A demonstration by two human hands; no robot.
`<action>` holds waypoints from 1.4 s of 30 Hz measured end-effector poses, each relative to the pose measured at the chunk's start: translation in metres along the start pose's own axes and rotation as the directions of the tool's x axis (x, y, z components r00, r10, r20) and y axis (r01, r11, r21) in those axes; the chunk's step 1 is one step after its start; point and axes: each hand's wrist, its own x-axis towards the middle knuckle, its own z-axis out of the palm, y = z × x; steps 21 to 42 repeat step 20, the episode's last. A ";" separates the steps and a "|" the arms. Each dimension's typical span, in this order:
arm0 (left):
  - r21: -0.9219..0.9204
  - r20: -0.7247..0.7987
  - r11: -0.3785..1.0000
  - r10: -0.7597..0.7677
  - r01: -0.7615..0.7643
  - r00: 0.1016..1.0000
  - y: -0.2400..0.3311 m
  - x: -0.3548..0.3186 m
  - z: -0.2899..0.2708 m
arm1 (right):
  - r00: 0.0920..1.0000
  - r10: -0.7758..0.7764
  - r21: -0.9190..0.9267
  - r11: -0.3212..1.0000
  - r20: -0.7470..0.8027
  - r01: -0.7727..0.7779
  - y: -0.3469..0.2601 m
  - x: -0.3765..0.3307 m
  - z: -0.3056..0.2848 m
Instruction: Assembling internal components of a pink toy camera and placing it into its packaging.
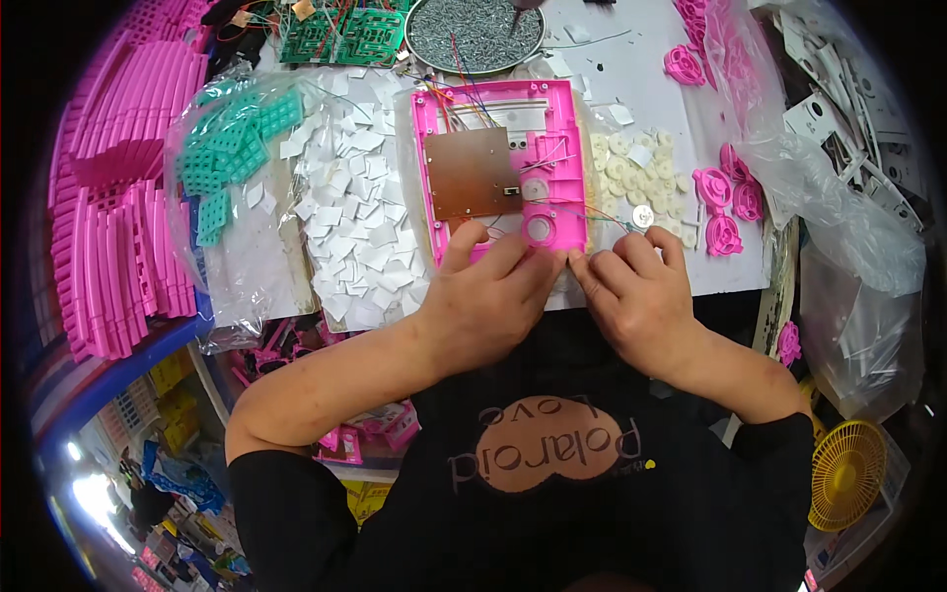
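Note:
A pink plastic housing (569, 168) lies on the worktop in front of me, its inside facing up. Over its left part rests a brown circuit board (472, 176) with a small black switch; thin coloured wires run from it. My left hand (488, 301) is closed at the housing's near edge, thumb and forefinger pressed together. Close beside it, my right hand (636, 296) is closed too, its thumb tip near the housing's lower right corner. What either pinches is hidden. Wires stretch right to a round metal disc (643, 216) just beyond my right fingers.
White square pieces (360, 212) and teal button pads (237, 138) lie left, beside stacked pink parts (128, 109). Cream round pieces (631, 173) and pink round parts (725, 192) lie right. Behind stand a tray of screws (473, 39) and green circuit boards (340, 37).

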 end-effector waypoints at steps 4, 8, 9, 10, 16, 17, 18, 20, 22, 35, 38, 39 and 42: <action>-0.095 0.043 0.995 -0.024 0.028 0.999 -0.003 0.000 -0.005 | 0.985 -0.011 0.172 0.985 0.171 -0.019 0.020 0.026 -0.023; -0.286 -0.016 0.954 -0.099 0.091 0.995 -0.004 0.001 -0.002 | 0.980 0.136 0.287 0.954 -0.142 -0.091 0.038 0.090 -0.006; -0.307 -0.017 0.946 -0.116 0.106 0.993 -0.002 0.003 -0.004 | 0.964 0.173 0.270 0.956 -0.204 -0.114 0.043 0.110 0.003; -0.324 -0.018 0.938 -0.140 0.126 0.990 0.000 0.003 -0.005 | 0.969 0.206 0.195 0.964 -0.133 -0.179 0.045 0.130 0.014; -0.521 -0.128 0.824 -0.335 0.224 0.934 -0.021 -0.001 -0.018 | 0.959 0.281 0.082 0.957 -0.033 -0.278 0.050 0.169 0.044; -0.511 -0.166 0.812 -0.414 0.281 0.895 -0.034 0.001 -0.020 | 0.944 0.329 0.210 0.926 -0.038 -0.314 0.052 0.166 0.043; -0.489 -0.215 0.783 -0.536 0.385 0.817 -0.048 0.005 -0.024 | 0.925 0.377 0.335 0.877 -0.037 -0.344 0.051 0.162 0.041; -0.364 -0.229 0.760 -0.633 0.539 0.739 -0.088 0.014 -0.029 | 0.916 0.400 0.514 0.790 -0.019 -0.334 0.047 0.152 0.035; -0.364 -0.229 0.760 -0.633 0.539 0.739 -0.088 0.014 -0.029 | 0.916 0.400 0.514 0.790 -0.019 -0.334 0.047 0.152 0.035; -0.364 -0.229 0.760 -0.633 0.539 0.739 -0.088 0.014 -0.029 | 0.916 0.400 0.514 0.790 -0.019 -0.334 0.047 0.152 0.035; -0.364 -0.229 0.760 -0.633 0.539 0.739 -0.088 0.014 -0.029 | 0.916 0.400 0.514 0.790 -0.019 -0.334 0.047 0.152 0.035; -0.364 -0.229 0.760 -0.633 0.539 0.739 -0.088 0.014 -0.029 | 0.916 0.400 0.514 0.790 -0.019 -0.334 0.047 0.152 0.035; -0.364 -0.229 0.760 -0.633 0.539 0.739 -0.088 0.014 -0.029 | 0.916 0.400 0.514 0.790 -0.019 -0.334 0.047 0.152 0.035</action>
